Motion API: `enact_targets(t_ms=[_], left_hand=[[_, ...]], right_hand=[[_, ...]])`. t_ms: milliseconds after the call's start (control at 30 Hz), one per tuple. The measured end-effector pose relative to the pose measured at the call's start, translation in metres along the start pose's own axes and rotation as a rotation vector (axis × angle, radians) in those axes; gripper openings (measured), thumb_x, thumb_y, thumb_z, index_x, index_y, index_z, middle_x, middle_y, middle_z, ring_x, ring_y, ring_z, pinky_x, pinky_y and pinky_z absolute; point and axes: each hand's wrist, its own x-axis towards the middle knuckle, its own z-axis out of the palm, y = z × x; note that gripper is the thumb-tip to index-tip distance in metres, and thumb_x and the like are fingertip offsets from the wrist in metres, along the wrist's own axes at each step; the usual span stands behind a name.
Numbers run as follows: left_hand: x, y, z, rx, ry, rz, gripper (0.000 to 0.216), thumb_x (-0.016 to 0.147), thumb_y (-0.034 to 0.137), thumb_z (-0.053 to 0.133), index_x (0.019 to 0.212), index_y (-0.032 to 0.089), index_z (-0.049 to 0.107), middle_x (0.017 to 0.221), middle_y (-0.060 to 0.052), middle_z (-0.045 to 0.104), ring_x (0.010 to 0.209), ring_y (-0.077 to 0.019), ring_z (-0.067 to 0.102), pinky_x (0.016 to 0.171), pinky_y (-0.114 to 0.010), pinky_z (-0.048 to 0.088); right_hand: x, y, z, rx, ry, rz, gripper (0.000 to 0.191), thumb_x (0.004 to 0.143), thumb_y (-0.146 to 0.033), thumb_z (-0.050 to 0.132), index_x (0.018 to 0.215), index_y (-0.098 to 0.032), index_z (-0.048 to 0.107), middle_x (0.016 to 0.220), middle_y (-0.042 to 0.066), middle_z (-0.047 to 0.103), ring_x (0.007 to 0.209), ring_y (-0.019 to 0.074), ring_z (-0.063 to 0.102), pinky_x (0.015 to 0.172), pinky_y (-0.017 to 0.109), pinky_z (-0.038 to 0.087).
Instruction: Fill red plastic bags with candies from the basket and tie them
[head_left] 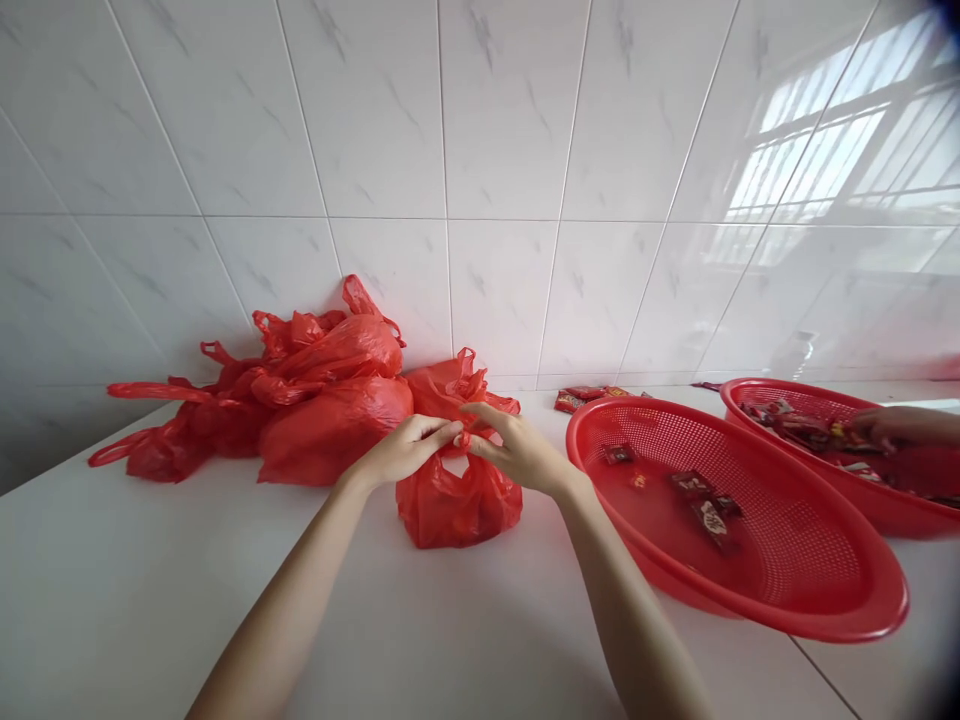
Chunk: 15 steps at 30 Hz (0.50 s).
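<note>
A red plastic bag (459, 515) with something inside stands on the white table in front of me. My left hand (414, 447) pinches the gathered top of this bag from the left. From the right, my right hand (514, 447) grips the same top, its thumb and fingers meeting the left fingertips. The bag's handles are bunched and twisted between the two hands. Just behind it sits another red plastic bag (442, 380), partly hidden by my hands.
Several filled red bags (337, 430) are piled on the left against the tiled wall. To the right, a red basket (840, 600) holds a few wrapped snacks (712, 520). Behind it, a person's hand (885, 427) reaches into a second red basket (757, 385). Small red packets (574, 398) lie near the wall.
</note>
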Motion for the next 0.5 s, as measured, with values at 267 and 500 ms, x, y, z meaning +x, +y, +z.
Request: enact_targets(t_ms=[267, 500], left_hand=[[-0.003, -0.008, -0.007, -0.071, 0.153, -0.031, 0.043, 0.093, 0.054, 0.048, 0.106, 0.019, 0.070, 0.112, -0.006, 0.070, 0.113, -0.0241, 0.057, 0.098, -0.032, 0.043], [0.005, -0.021, -0.012, -0.168, 0.103, 0.066, 0.038, 0.093, 0.041, 0.045, 0.110, 0.017, 0.071, 0.118, -0.007, 0.070, 0.115, -0.0235, 0.058, 0.106, -0.035, 0.039]], right_hand=[[0.009, 0.007, 0.017, 0.232, 0.143, -0.145, 0.038, 0.099, -0.038, 0.047, 0.134, -0.024, 0.054, 0.132, 0.009, 0.061, 0.121, 0.0204, 0.058, 0.101, 0.038, 0.047], [0.006, 0.006, 0.008, 0.298, 0.158, -0.187, 0.021, 0.097, -0.035, 0.051, 0.095, -0.019, 0.064, 0.120, 0.008, 0.066, 0.112, 0.0196, 0.061, 0.100, 0.035, 0.046]])
